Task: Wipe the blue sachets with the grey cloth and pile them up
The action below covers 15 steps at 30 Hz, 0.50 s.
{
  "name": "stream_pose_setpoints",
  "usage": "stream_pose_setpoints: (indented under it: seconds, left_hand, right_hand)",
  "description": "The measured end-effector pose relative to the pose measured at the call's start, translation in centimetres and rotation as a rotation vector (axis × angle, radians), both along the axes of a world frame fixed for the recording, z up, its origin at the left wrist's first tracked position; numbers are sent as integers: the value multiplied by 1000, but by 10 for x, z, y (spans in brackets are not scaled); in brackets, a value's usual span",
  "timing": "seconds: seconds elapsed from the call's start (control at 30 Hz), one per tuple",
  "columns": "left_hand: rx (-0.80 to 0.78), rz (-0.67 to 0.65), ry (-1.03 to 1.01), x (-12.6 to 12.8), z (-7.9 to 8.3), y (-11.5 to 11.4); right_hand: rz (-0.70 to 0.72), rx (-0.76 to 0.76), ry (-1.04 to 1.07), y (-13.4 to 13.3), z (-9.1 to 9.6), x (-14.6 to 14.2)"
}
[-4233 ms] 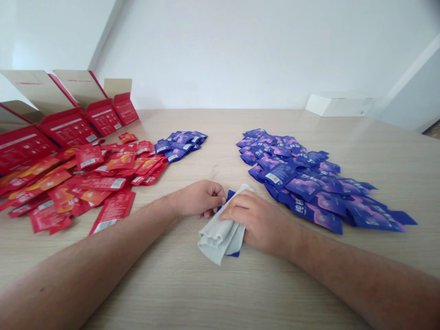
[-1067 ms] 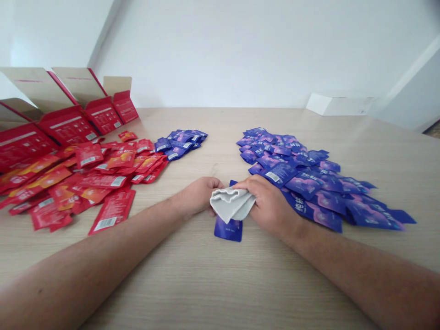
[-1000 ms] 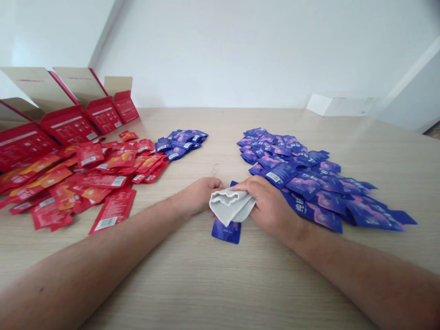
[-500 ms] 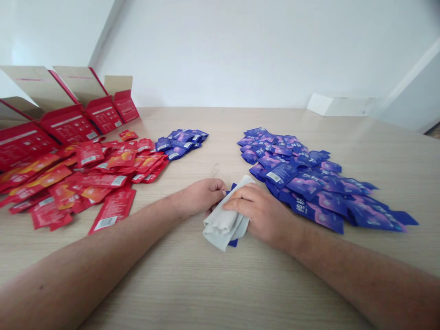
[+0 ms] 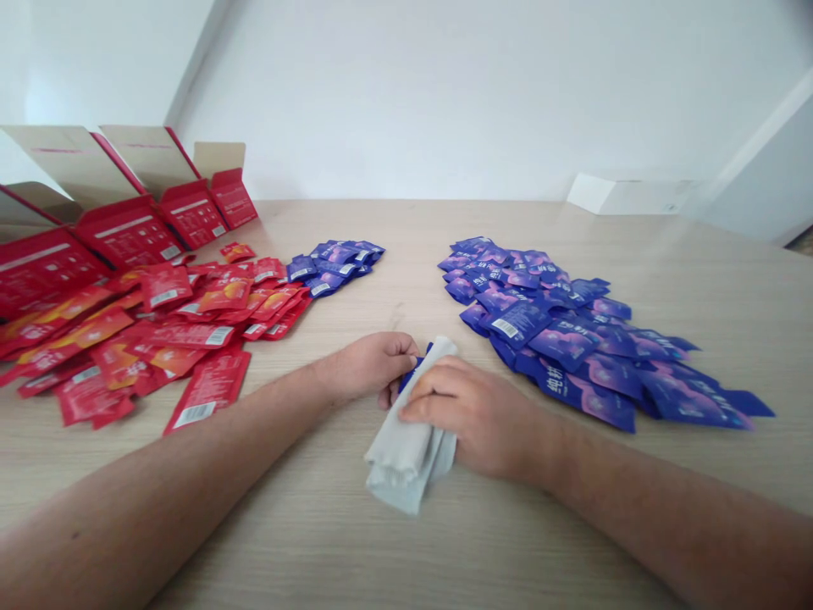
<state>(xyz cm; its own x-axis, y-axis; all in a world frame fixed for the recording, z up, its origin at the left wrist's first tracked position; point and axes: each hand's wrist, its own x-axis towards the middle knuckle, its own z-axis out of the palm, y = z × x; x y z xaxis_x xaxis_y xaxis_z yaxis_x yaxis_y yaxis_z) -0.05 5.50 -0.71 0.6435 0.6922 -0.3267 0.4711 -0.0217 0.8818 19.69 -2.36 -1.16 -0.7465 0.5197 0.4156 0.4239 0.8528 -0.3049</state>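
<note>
A folded white cloth (image 5: 406, 432) is gripped by my right hand (image 5: 483, 411), its loose end hanging toward me. Partly under the cloth lies a blue packet (image 5: 410, 373), of which only a small piece shows. My left hand (image 5: 381, 366) pinches that packet at its left edge between thumb and fingers. To the right of my hands spreads a heap of blue-purple packets (image 5: 572, 335), some with barcodes facing up. Left of them is a smaller pile of blue packets (image 5: 334, 264).
Red and orange packets (image 5: 190, 313) lie heaped on the left, touching the small blue pile. Several open red boxes (image 5: 127, 229) stand behind them with flaps raised. A white box (image 5: 626, 195) sits at the back right, by the wall, on the wooden table (image 5: 419, 229).
My right hand and the cloth have slid toward me and slightly left over the blue packet. My left hand has stayed in place, still pinching the packet.
</note>
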Motion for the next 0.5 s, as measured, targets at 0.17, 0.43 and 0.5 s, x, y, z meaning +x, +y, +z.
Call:
stream_pose_setpoints:
  seconds: [0.17,0.43,0.5]
  left_hand:
    - [-7,-1,-35,-1,-2,1]
    - [-23,-9,-39,-1,-4,1]
    - [-22,-3,-51,-1,-4,2]
  right_hand:
    - [-33,12,12,-1,-1,-1]
    - [76,5,-2,-3,1,-2]
    - [51,12,4,-2,1,-1]
